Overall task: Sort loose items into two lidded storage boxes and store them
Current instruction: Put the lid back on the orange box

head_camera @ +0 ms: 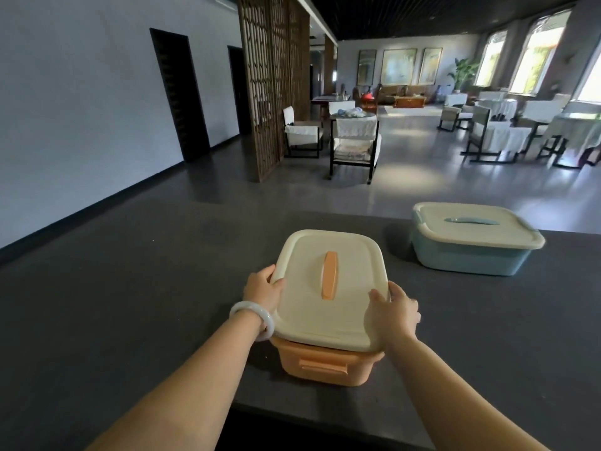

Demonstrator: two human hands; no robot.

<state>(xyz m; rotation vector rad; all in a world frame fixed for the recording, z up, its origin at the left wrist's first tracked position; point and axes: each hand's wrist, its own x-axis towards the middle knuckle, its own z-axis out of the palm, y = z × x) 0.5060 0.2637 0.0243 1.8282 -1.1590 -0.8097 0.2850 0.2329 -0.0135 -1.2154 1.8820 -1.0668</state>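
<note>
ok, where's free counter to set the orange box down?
Bare counter spans everything left of the orange box, and the gap between it and the blue box. Near-right strip is free too. Both the left hand and right hand grip its lid.

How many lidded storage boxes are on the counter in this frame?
2. The orange box sits nearest, both hands on the edges of its cream lid. The blue box stands farther back on the right, lid on, untouched.

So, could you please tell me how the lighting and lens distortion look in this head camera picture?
Head view: the windows at upper right are blown out; the dark table is dim, with soft shadows beside the orange box and blue box; wide-angle bending curves the left wall; the far room looks soft.
</note>
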